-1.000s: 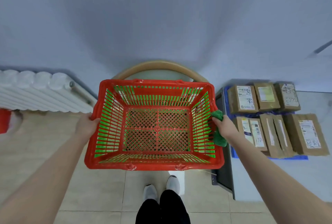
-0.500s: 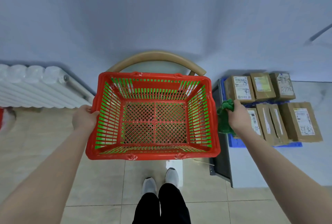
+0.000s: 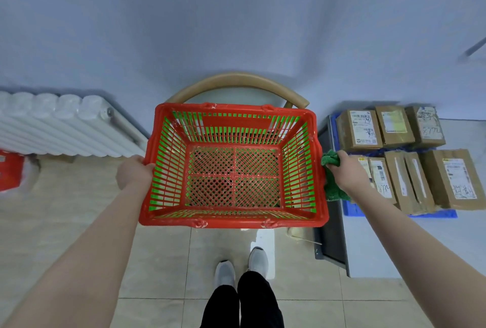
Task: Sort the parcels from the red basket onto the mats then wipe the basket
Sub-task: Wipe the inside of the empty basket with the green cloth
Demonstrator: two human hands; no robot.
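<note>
Left hand [image 3: 134,173]: grips the left rim of the basket [image 3: 231,221], fingers curled over its edge
Right hand [image 3: 347,170]: closed round a bunched green cloth [image 3: 332,179], which touches the outside of the basket's right wall near the rim
Basket: red plastic lattice with nothing in it, held level between the two hands; bright green shows through the slots
Behind the basket: the curved wooden back of a chair [image 3: 236,81], partly hidden by the far rim
Parcels [image 3: 359,130]: brown cardboard boxes with labels, packed in two rows on a blue mat [image 3: 434,214]
In the way: the right wrist and the cloth cover part of the nearest parcels
Worktop [image 3: 470,238]: pale, carries the mat; its dark edge runs just right of the basket
Further out: a white radiator [image 3: 52,128] to the left, tiled floor [image 3: 163,262], grey shoes [image 3: 225,273] below
</note>
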